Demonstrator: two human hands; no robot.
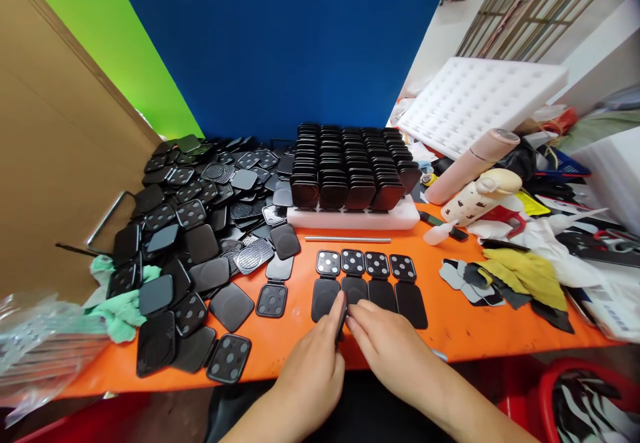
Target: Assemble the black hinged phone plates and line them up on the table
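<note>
A small black case, seen edge-on (343, 317), is held upright between my two hands near the table's front edge. My left hand (316, 363) has its fingers pressed along the case's left side. On the other side, my right hand (383, 343) touches it with bent fingertips. Just beyond the hands lie several open black cases in a row; their upper halves (377, 265) show grey dots and their lower halves (411, 305) are plain black. Parts of the lower halves are hidden behind my fingers.
A heap of black cases (203, 243) covers the left of the orange table (300, 349). Packed black cases (360, 193) stand in white foam (350, 219) behind a metal rod (347, 239). At right are a pink bottle (470, 166), yellow cloth (525, 276) and a red bin (547, 403).
</note>
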